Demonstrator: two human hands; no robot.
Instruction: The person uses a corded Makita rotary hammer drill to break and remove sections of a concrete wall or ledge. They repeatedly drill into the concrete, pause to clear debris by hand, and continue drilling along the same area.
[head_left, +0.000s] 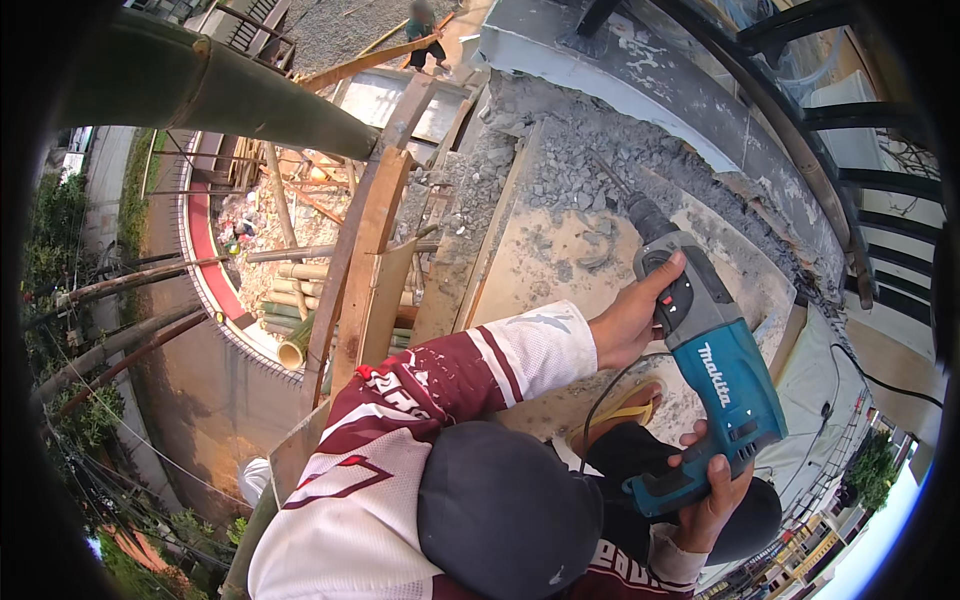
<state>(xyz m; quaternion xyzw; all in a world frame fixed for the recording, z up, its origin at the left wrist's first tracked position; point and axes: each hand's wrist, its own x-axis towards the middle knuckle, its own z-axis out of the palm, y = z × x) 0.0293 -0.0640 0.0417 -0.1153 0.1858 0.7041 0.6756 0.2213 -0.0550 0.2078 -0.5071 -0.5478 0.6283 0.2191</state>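
A teal and black rotary hammer drill (730, 370) slants across the right of the head view. Its long bit (612, 176) points up and left, with the tip among grey concrete rubble (570, 165). My left hand (630, 320) is closed on the black front part of the tool, thumb on top. Lower down, my right hand (712, 495) is wrapped round the rear handle; some of its fingers are hidden behind the tool. From the handle end a black cord (592, 415) curves up beneath the drill. Dust and chips lie on the board (540, 255) under it.
A raised concrete ledge (640, 75) and black metal railing (835, 175) border the right. Upright planks (365, 260) and a thick bamboo pole (230, 90) stand left, above a drop to ground level. My sandalled foot (630, 412) is beneath the drill. A person (424, 38) stands far off.
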